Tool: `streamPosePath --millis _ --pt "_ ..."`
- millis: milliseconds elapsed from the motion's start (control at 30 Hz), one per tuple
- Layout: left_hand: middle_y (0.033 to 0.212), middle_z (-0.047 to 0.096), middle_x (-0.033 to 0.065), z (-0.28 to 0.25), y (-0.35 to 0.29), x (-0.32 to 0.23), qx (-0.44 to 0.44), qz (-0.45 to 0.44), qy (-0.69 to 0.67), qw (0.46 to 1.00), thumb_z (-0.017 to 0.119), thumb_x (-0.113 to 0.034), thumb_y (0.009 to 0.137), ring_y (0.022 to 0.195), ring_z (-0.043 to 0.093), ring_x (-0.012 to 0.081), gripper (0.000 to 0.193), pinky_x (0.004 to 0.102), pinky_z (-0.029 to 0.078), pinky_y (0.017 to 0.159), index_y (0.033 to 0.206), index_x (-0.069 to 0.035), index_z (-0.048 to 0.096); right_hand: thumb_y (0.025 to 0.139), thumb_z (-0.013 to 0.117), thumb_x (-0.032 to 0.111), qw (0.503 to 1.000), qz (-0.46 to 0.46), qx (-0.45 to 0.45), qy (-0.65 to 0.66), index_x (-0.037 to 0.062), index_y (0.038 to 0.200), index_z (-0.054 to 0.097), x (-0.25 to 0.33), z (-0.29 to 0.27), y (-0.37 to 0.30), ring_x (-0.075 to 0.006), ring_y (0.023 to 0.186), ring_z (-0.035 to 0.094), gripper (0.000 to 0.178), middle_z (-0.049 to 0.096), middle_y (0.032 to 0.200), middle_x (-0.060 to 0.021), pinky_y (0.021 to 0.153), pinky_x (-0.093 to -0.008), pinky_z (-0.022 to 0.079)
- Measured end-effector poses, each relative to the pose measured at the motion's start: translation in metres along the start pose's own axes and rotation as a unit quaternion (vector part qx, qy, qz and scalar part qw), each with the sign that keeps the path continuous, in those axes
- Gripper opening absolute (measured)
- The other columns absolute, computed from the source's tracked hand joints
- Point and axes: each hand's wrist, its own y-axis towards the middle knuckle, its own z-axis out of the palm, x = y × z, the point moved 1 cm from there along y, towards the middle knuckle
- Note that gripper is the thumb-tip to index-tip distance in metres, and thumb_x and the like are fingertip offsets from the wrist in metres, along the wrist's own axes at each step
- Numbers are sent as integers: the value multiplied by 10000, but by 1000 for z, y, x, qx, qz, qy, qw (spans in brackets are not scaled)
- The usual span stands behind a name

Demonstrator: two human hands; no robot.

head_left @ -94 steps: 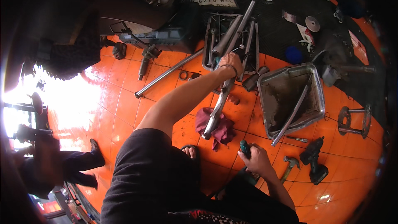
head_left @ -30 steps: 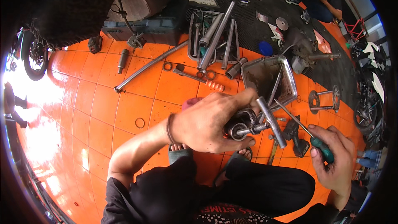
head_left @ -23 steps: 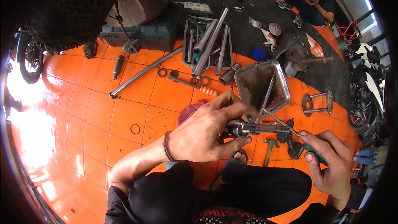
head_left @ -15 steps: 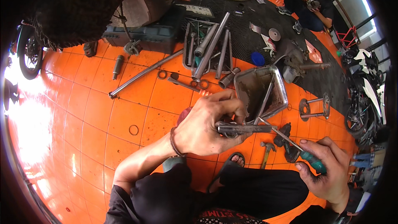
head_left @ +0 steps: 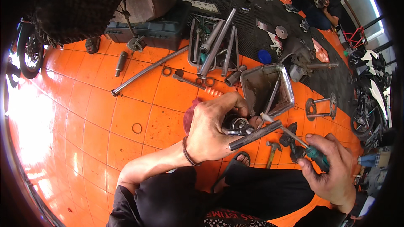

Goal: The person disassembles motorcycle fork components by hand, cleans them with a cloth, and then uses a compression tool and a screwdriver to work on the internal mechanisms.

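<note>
My left hand (head_left: pixel 210 132) is closed around a dark metal part with a shiny round end (head_left: pixel 239 126). A dark metal bar (head_left: pixel 256 136) slants across below its fingertips, rising to the right; how it joins the round part is hidden. Under the same hand shows a bit of dark red cloth (head_left: pixel 191 115). My right hand (head_left: pixel 334 172) grips a screwdriver by its green handle (head_left: pixel 316 158). The screwdriver's shaft points up and left past the bar's end, its tip close to my left fingertips. Something pale sits at that tip, too small to make out.
Just beyond my hands stands a metal pan (head_left: pixel 287 80) with a rod leaning in it. A hammer (head_left: pixel 273 149) lies near my foot. Farther off are a tray of tubes and tools (head_left: pixel 193 59), a long rod (head_left: pixel 147 71) and a co-worker (head_left: pixel 315 8).
My left hand has turned the metal part: its round end now faces up, and the bar has tilted from nearly level to slanting. My right hand with the screwdriver has barely moved.
</note>
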Motion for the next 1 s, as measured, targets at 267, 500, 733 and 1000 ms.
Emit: streamPosePath --millis 267,500,733,1000 --pt "707 602 -23 7 3 3 -88 5 31 996 850 -61 826 586 500 25 260 226 401 530 825 -49 590 949 723 127 998 25 22 -49 -2 1318 659 2 3 6 -239 687 659 395 636 896 -134 587 -357 526" --pt "705 632 -1 12 10 8 -115 -5 25 993 851 -61 825 608 572 36 249 225 430 537 874 -27 610 910 703 48 999 -29 15 -43 1 1356 664 6 10 13 -191 652 626 450 631 897 -106 538 -328 531" --pt "722 666 21 12 20 12 -141 -15 52 989 851 -75 841 651 617 41 246 227 468 560 869 -5 616 874 705 3 998 -55 13 -30 -1 1388 653 3 29 24 -174 656 620 516 607 911 -109 505 -309 523" --pt "742 665 52 20 30 15 -180 12 44 983 868 -117 796 647 626 104 295 278 505 590 851 -35 590 875 672 -13 993 -47 -14 -110 -15 1400 648 5 47 20 -183 653 632 526 584 913 -123 510 -325 522"
